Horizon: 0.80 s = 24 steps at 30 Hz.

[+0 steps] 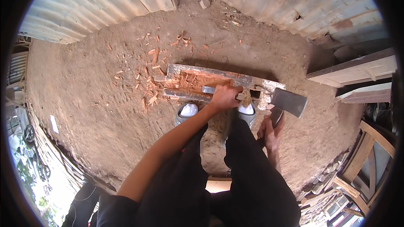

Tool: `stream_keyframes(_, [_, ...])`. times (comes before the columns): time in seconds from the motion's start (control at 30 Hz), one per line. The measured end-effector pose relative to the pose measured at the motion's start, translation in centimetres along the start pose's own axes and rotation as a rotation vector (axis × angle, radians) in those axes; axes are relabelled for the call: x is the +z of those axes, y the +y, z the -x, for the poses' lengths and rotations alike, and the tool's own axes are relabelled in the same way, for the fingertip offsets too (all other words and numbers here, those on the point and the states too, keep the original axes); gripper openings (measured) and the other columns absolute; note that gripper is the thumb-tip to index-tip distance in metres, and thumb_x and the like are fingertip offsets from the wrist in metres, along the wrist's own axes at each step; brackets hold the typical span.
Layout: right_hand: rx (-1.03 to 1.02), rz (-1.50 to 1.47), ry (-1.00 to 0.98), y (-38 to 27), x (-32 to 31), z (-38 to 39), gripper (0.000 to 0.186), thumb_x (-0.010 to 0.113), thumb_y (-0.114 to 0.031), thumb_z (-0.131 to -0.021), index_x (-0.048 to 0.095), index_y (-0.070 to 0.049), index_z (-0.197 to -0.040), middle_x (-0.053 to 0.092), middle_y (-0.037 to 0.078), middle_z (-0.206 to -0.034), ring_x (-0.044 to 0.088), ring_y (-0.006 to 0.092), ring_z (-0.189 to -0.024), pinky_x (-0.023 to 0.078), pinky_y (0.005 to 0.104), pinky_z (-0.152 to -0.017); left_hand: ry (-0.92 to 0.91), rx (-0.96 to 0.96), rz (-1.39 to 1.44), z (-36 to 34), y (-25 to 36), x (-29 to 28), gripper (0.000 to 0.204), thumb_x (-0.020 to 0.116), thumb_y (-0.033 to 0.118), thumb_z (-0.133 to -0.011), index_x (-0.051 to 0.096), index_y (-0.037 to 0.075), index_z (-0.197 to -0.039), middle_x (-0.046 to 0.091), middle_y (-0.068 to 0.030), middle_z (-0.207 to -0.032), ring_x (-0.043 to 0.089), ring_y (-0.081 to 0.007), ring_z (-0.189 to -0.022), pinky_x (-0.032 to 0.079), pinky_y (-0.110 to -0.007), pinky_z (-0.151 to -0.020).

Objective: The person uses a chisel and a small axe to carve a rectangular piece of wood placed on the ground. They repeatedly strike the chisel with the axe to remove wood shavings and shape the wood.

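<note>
A worn wooden plank [235, 75] lies across the dirt floor before my feet, with a long reddish gouged recess full of chips and a small dark opening toward its right. My left hand [225, 96] is closed on a chisel [208, 89], its flat metal blade pointing left over the recess and its battered handle top [245, 100] showing right of my fingers. My right hand [271, 130] grips an axe by its handle, the broad steel head [288, 103] raised beside the plank's right end and facing right. My shoes [189, 110] are just behind the plank.
Wood shavings [155, 56] scatter over the dirt at left and beyond the plank. Corrugated metal walls [97, 8] stand ahead. A panelled board [353, 69] is at the right, wooden frames [368, 159] lie lower right, and thin sticks [63, 159] line the lower left.
</note>
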State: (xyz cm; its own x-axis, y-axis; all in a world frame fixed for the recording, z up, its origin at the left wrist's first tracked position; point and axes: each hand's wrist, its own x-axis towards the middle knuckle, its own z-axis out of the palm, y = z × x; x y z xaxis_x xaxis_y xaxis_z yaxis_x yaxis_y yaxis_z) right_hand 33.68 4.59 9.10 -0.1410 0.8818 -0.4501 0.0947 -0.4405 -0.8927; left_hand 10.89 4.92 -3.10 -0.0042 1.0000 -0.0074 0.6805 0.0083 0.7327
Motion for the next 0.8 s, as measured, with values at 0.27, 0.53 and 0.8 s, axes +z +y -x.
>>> stream_keyframes(0.27, [-0.221, 0.411, -0.157, 0.5, 1.3, -1.8, 0.035, 0.065, -0.005, -0.096, 0.05, 0.001, -0.127, 0.055, 0.004, -0.068, 0.05, 0.012, -0.043, 0.042, 0.029, -0.038, 0.092, -0.008, -0.076, 0.2, -1.8, -0.5, 0.03, 0.075, 0.026, -0.073, 0.072, 0.014, -0.1, 0.074, -0.0132, -0.08, 0.074, -0.0354, -0.077, 0.054, -0.05, -0.066])
stream_keyframes(0.53, [-0.118, 0.165, -0.043, -5.3, 0.6, -0.1, 0.032, 0.059, -0.003, -0.097, 0.049, 0.002, -0.127, 0.048, 0.002, -0.061, 0.045, 0.011, -0.038, 0.035, 0.0277, -0.034, 0.046, 0.112, 0.145, 1.0, 0.7, -0.9, 0.04, 0.075, 0.024, -0.073, 0.073, 0.011, -0.111, 0.074, -0.016, -0.081, 0.073, -0.0354, -0.076, 0.054, -0.047, -0.069])
stream_keyframes(0.8, [-0.123, 0.239, -0.055, -5.1, 0.0, 0.4, 0.034, 0.057, -0.003, -0.098, 0.047, 0.003, -0.13, 0.048, 0.002, -0.062, 0.045, 0.0112, -0.037, 0.035, 0.028, -0.034, 0.006, 0.007, 0.16, -0.3, 1.4, -0.5, 0.052, 0.073, 0.016, -0.067, 0.072, 0.003, -0.117, 0.071, -0.0209, -0.079, 0.071, -0.041, -0.077, 0.055, -0.051, -0.072])
